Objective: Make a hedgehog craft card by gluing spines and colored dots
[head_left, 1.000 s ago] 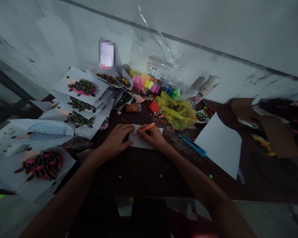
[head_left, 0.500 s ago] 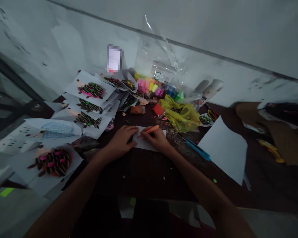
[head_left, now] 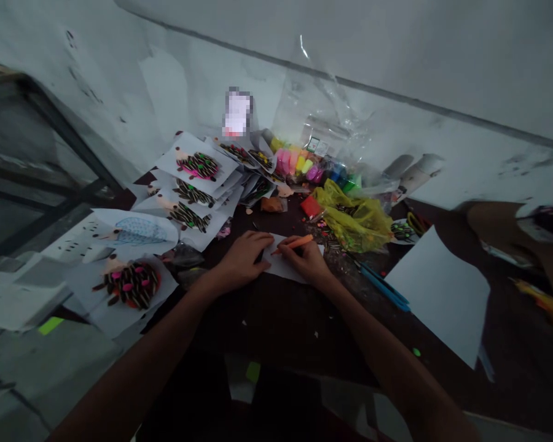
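A small white sheet [head_left: 288,270] lies on the dark table [head_left: 267,331] in the middle of the view. My right hand [head_left: 306,259] is closed around an orange pen [head_left: 301,242], whose tip points down-left at the sheet. On the sheet's left edge rests my left hand [head_left: 246,258], its fingers spread and flat, with nothing held. Blue-handled scissors [head_left: 384,288] lie to the right of my right hand, beside a larger blank white sheet [head_left: 442,294]. Any marks on the small sheet are too faint to make out.
Hedgehog pictures [head_left: 196,166] on paper are stacked at the left, with another [head_left: 131,282] nearer. Behind are bags of coloured clay [head_left: 304,162], a yellow plastic bag [head_left: 354,215], a red packet [head_left: 310,207] and a propped, pixelated phone [head_left: 237,113]. Cardboard lies far right.
The whole view has shifted, so the table, sheet and both hands appear further right. The hands keep nearly the same pose on the sheet, and the pen is still held.
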`<state>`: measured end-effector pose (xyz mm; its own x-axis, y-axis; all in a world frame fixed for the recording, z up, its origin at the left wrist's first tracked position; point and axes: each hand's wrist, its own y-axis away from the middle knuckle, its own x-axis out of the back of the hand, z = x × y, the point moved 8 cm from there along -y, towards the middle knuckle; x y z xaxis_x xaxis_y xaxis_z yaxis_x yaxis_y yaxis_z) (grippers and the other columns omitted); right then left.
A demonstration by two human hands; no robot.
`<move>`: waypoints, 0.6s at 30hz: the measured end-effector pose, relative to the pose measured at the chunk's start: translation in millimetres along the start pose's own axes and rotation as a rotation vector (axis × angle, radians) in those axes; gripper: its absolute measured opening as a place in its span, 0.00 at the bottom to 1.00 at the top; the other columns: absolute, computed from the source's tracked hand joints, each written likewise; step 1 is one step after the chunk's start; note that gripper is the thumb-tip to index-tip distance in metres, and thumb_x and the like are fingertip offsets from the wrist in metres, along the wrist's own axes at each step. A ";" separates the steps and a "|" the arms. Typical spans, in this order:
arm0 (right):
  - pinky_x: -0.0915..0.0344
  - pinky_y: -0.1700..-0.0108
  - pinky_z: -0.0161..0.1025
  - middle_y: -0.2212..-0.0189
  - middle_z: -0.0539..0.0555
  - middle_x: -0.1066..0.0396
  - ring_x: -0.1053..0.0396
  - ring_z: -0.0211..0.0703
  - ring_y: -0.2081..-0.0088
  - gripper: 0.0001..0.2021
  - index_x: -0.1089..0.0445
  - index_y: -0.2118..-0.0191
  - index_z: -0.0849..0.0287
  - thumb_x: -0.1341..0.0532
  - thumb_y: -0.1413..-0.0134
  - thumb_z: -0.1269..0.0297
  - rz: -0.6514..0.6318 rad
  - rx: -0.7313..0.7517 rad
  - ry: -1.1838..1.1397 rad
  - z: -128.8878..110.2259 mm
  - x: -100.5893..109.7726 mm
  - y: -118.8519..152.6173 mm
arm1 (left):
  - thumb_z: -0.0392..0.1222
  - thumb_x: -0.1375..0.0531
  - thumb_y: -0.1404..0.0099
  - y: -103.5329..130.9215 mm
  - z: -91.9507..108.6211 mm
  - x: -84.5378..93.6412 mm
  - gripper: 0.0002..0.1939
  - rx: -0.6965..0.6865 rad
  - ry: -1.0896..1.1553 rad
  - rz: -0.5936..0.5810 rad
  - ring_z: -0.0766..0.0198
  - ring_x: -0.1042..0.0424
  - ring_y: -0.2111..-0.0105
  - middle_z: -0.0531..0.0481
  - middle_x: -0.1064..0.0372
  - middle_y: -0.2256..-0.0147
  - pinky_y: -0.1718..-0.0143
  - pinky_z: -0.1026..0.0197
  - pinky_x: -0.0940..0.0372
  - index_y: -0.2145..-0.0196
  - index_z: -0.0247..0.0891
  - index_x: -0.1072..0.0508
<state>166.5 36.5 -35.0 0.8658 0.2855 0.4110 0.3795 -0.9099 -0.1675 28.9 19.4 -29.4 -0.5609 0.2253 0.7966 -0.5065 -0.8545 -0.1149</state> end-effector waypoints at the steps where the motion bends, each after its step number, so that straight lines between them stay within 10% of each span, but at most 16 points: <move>1: 0.32 0.63 0.37 0.65 0.55 0.23 0.28 0.41 0.67 0.16 0.21 0.69 0.58 0.37 0.38 0.51 0.005 0.003 0.003 -0.3 0.4 0.0 | 0.37 0.38 0.40 0.1 0.0 0.0 0.24 0.001 0.001 0.001 0.46 0.34 0.40 0.39 0.30 0.40 0.36 0.39 0.40 0.45 0.38 0.26; 18: 0.31 0.62 0.38 0.65 0.55 0.22 0.27 0.42 0.65 0.15 0.21 0.70 0.58 0.36 0.38 0.53 -0.001 0.006 0.000 -1.3 0.5 0.2 | 0.36 0.38 0.40 0.5 -0.4 0.4 0.28 0.028 0.030 -0.007 0.47 0.35 0.39 0.39 0.31 0.39 0.35 0.41 0.41 0.42 0.36 0.28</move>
<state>166.6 36.1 -33.7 0.8657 0.2860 0.4108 0.3819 -0.9079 -0.1726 28.1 19.2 -29.4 -0.5765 0.2450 0.7795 -0.4924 -0.8655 -0.0922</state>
